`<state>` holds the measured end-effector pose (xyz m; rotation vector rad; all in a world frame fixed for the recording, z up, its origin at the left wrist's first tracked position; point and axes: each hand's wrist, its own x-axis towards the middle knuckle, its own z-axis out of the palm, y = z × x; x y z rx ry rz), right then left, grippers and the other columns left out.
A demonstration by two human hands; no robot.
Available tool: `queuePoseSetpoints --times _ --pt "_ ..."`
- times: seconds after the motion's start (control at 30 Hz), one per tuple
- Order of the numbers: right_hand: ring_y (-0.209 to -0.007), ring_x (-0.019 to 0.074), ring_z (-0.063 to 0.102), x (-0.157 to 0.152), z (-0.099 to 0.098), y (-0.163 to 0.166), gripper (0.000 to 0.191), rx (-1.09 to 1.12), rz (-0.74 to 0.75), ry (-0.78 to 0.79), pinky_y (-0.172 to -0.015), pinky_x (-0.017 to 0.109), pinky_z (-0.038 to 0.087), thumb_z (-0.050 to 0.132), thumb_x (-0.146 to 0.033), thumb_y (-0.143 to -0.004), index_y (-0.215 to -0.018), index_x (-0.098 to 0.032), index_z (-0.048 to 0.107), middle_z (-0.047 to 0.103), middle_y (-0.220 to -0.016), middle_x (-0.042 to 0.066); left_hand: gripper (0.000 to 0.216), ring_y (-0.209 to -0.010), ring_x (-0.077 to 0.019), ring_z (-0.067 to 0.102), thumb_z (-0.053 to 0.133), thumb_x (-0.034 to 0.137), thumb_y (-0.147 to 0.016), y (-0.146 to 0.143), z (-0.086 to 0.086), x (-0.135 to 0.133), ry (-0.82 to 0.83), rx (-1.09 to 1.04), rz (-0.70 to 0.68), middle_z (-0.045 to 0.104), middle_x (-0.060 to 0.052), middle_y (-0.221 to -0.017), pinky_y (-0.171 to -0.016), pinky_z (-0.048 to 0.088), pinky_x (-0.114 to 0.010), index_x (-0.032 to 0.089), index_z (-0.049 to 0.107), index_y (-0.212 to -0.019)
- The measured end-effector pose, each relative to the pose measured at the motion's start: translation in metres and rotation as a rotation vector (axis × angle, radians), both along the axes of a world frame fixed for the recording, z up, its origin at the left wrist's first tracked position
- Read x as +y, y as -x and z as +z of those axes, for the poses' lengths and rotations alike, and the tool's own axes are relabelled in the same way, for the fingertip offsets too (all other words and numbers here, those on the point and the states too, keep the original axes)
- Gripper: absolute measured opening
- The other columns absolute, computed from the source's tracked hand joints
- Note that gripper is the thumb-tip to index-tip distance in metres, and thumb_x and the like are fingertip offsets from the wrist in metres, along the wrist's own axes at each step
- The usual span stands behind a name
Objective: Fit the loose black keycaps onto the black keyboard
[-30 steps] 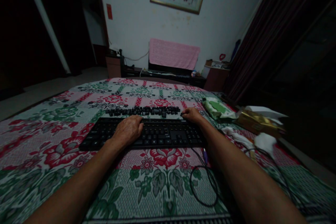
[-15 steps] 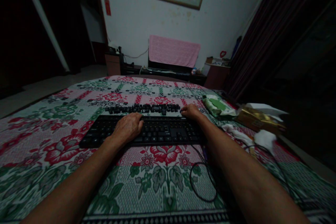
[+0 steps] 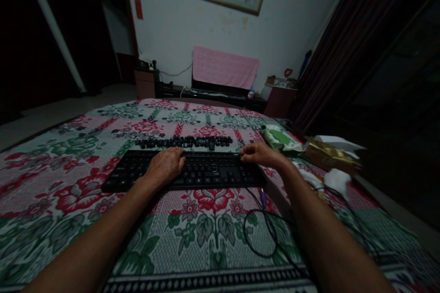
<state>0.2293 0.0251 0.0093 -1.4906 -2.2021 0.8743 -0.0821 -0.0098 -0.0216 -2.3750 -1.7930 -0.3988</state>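
A black computer keyboard [image 3: 202, 176] lies crosswise on the patterned bed cover [image 3: 213, 247]. Behind it runs a row of loose black keycaps [image 3: 185, 142]. My left hand [image 3: 165, 164] rests over the keyboard's left-middle part, its fingers bent over the far edge and its thumb toward the keys. Above the far right part of the keyboard is my right hand [image 3: 257, 153], thumb and fingers pinched together. Whatever lies between those fingertips is too small and dark to make out.
A black cable [image 3: 247, 238] with a purple plug [image 3: 263, 197] coils in front of the keyboard. To the right lie a green-white wipes pack [image 3: 282, 139], a gold box [image 3: 330, 154] and white crumpled tissue [image 3: 338, 181]. A pink towel [image 3: 225, 67] hangs over a screen beyond the bed.
My right hand has come from the right end of the keycap row back toward me, over the keyboard's far right part. My left hand stays on the keyboard. The view has shifted slightly.
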Motion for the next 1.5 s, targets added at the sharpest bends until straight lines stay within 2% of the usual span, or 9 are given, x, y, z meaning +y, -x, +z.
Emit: queuePoseSetpoints --times 0.2,0.43,0.6,0.97,1.5 --pt "-0.061 0.0106 0.054 -0.0079 0.0002 0.0069 0.025 -0.167 -0.051 0.027 -0.057 0.020 0.040 0.059 -0.025 -0.059 -0.081 -0.016 0.066 0.064 -0.068 -0.001 0.030 -0.089 -0.0188 0.054 0.031 0.033 -0.080 -0.0009 0.0024 -0.0002 0.017 0.012 0.017 0.059 -0.006 -0.094 -0.077 0.041 -0.029 0.018 0.053 -0.095" --pt "-0.061 0.0108 0.055 -0.0030 -0.0045 0.0057 0.024 -0.158 -0.098 0.053 -0.055 0.019 0.040 0.061 -0.025 -0.057 -0.079 -0.017 0.066 0.065 -0.069 -0.002 0.031 -0.093 -0.0186 0.053 0.031 0.033 -0.080 -0.0010 0.0017 0.0002 0.017 0.010 0.017 0.058 -0.006 -0.098 -0.080 0.040 -0.028 0.019 0.052 -0.099" --pt "-0.061 0.0105 0.055 -0.0042 -0.0046 0.0052 0.025 -0.123 -0.065 0.100 -0.055 0.019 0.040 0.062 -0.025 -0.056 -0.079 -0.017 0.065 0.065 -0.069 -0.001 0.031 -0.091 -0.0184 0.054 0.031 0.033 -0.080 -0.0008 0.0017 -0.0003 0.028 0.014 0.023 0.058 -0.006 -0.097 -0.078 0.040 -0.028 0.019 0.052 -0.099" --pt "-0.060 0.0103 0.054 -0.0045 -0.0065 0.0046 0.026 -0.138 -0.074 0.099 -0.053 0.019 0.039 0.061 -0.026 -0.056 -0.080 -0.016 0.065 0.064 -0.070 -0.001 0.033 -0.092 -0.0184 0.053 0.031 0.034 -0.081 -0.0004 -0.0002 0.0008 0.024 0.019 0.027 0.058 -0.006 -0.099 -0.079 0.040 -0.028 0.020 0.051 -0.102" --pt "-0.062 0.0104 0.053 -0.0073 -0.0053 0.0006 0.030 -0.110 0.027 0.111 -0.057 0.021 0.040 0.058 -0.030 -0.061 -0.086 -0.016 0.064 0.064 -0.074 0.000 0.034 -0.093 -0.0187 0.053 0.030 0.034 -0.080 0.0007 -0.0018 0.0019 -0.007 0.023 0.011 0.058 -0.006 -0.101 -0.078 0.040 -0.028 0.019 0.051 -0.103"
